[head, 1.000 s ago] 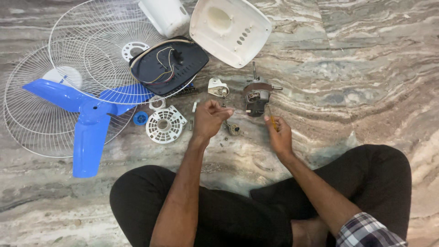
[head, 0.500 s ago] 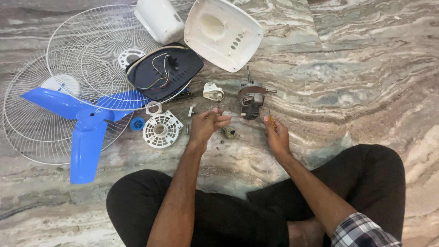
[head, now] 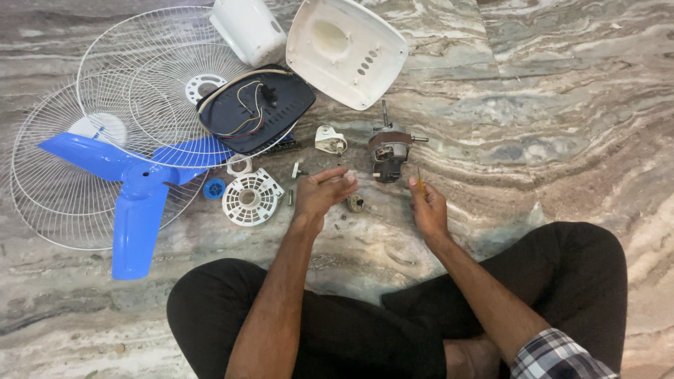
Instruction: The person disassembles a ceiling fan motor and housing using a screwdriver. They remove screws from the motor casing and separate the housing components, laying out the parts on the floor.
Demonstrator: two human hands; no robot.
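Beside the fan motor [head: 388, 151] (marble floor), left hand [head: 321, 193] spread; right hand [head: 428, 208] pinching a screwdriver [head: 420, 184].

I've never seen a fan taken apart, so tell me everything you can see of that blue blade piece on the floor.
The blue fan blade is one glossy piece that looks like plastic: three broad paddles spreading from a round hub. It lies flat on the marble floor, partly over the white wire grilles, one paddle pointing toward the person's knee. A small blue cap sits just beside it. Neither hand touches it.
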